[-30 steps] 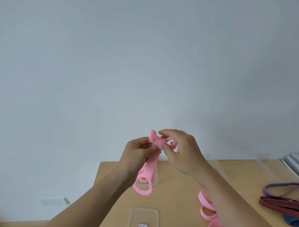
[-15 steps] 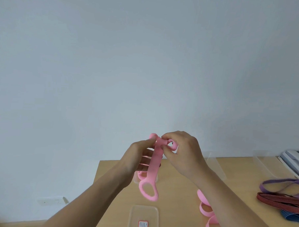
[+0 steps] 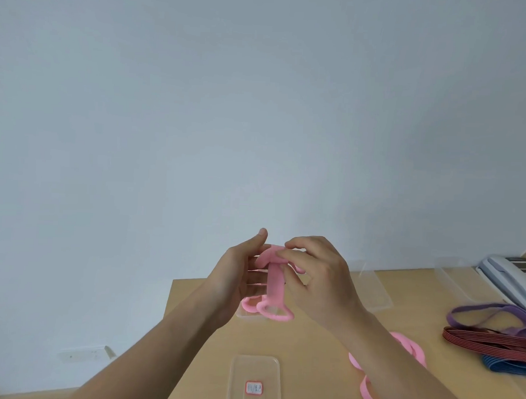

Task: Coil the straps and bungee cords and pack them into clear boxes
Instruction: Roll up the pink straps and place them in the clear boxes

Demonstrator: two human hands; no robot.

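One label shows: a small white sticker with a red border (image 3: 254,388) on the flat clear lid (image 3: 255,377) lying on the wooden table (image 3: 309,346) at the near edge. It carries dark handwritten marks, too small and blurred to read. The desk telephone (image 3: 511,278) at the far right has a display and keys, but no legible characters.

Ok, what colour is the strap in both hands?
Pink strap, clearest in the head view, held up by both hands.

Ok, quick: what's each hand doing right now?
Left hand: fingers partly open, supporting the pink strap from the side.
Right hand: closed, pinching the strap's top end.
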